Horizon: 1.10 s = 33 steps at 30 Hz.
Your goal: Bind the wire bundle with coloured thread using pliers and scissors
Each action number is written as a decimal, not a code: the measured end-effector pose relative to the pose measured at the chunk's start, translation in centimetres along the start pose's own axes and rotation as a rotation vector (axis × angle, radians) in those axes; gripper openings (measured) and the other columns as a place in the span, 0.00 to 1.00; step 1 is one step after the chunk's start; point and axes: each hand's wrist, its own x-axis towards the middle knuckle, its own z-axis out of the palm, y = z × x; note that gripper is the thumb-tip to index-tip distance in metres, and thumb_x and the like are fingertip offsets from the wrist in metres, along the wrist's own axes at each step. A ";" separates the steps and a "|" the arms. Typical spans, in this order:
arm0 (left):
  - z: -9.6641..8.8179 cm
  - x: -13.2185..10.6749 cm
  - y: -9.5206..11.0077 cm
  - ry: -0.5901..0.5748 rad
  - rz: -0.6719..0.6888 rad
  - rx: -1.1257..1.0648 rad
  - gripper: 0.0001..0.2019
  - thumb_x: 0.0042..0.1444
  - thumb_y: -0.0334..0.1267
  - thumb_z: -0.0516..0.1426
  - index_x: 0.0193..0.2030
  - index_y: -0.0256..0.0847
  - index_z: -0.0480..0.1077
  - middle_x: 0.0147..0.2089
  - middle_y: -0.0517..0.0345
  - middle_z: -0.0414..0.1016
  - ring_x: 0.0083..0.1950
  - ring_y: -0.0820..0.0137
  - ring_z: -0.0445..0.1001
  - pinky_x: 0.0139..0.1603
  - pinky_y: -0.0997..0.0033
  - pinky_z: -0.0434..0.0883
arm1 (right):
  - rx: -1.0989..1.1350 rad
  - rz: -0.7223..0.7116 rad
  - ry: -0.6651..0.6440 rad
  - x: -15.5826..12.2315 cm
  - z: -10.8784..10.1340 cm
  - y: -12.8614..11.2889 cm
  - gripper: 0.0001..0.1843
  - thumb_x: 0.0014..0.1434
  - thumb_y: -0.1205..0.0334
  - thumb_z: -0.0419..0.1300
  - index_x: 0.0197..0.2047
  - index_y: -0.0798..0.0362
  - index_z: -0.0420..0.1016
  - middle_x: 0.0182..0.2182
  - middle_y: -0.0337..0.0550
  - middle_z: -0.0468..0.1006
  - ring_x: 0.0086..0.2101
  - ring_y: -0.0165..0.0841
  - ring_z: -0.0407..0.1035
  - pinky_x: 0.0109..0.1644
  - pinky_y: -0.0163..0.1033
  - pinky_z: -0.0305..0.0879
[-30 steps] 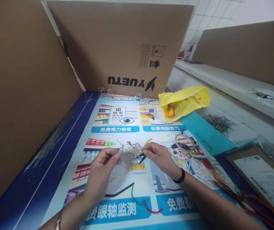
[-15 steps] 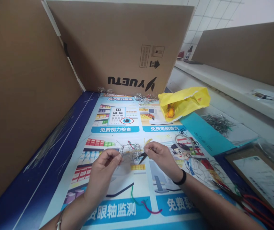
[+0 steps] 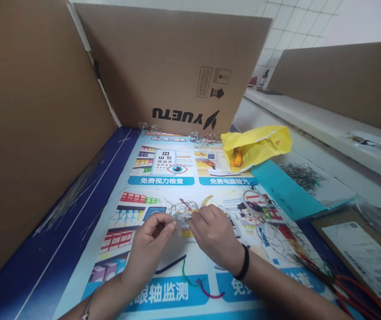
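Note:
A small tangle of thin silvery wire (image 3: 181, 210) with a red strand in it hangs just above the printed poster (image 3: 163, 173). My left hand (image 3: 152, 242) pinches its left side between thumb and forefinger. My right hand (image 3: 212, 233) is closed on its right side, knuckles up, with a black band on the wrist. The two hands nearly touch over the middle of the poster. What else the right hand's fingers enclose is hidden.
Cardboard walls (image 3: 177, 66) stand at the back and left. A yellow plastic bag (image 3: 255, 144) lies at the back right, a wire pile (image 3: 302, 171) beyond it. Loose black, green and pink wire pieces (image 3: 193, 282) lie near me. Red-handled pliers (image 3: 346, 284) and a clipboard (image 3: 360, 249) sit at right.
My right hand has moved left and closed in on the wire tangle, so the hands are now almost together. The dark tool tip seen under that hand earlier is no longer visible.

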 end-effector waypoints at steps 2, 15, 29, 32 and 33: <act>0.0 0.0 0.2 0.009 0.007 0.012 0.06 0.52 0.39 0.59 0.34 0.39 0.69 0.30 0.59 0.72 0.32 0.72 0.68 0.34 0.75 0.66 | 0.031 0.023 -0.003 -0.1 0.2 0.2 0.07 0.61 0.68 0.52 0.32 0.54 0.70 0.28 0.44 0.66 0.31 0.36 0.59 0.35 0.43 0.56; 0.3 -0.5 0.6 -0.013 0.115 0.059 0.03 0.52 0.36 0.57 0.30 0.40 0.70 0.30 0.59 0.70 0.33 0.71 0.68 0.35 0.74 0.68 | 0.163 0.044 0.045 -0.3 0.6 0.5 0.08 0.60 0.69 0.52 0.35 0.56 0.71 0.28 0.47 0.68 0.32 0.37 0.60 0.35 0.42 0.59; 0.0 0.1 0.0 0.016 0.033 0.007 0.06 0.51 0.39 0.59 0.33 0.40 0.70 0.30 0.60 0.71 0.31 0.72 0.68 0.33 0.74 0.67 | 0.558 0.166 0.165 -0.5 0.9 1.3 0.06 0.59 0.70 0.54 0.30 0.53 0.68 0.29 0.44 0.70 0.34 0.35 0.64 0.38 0.41 0.63; 0.0 0.3 -0.1 0.015 0.053 0.022 0.06 0.51 0.39 0.59 0.32 0.40 0.70 0.30 0.59 0.71 0.32 0.70 0.69 0.34 0.73 0.67 | 0.680 0.219 0.165 -0.3 0.6 1.6 0.06 0.58 0.69 0.54 0.30 0.53 0.69 0.28 0.42 0.70 0.33 0.33 0.65 0.37 0.39 0.63; 0.0 0.3 -0.1 0.008 0.064 0.031 0.06 0.51 0.39 0.59 0.32 0.40 0.70 0.31 0.58 0.71 0.33 0.70 0.69 0.35 0.72 0.68 | 0.721 0.242 0.156 -0.3 0.5 1.7 0.06 0.58 0.68 0.55 0.29 0.52 0.69 0.27 0.41 0.70 0.32 0.33 0.65 0.36 0.39 0.63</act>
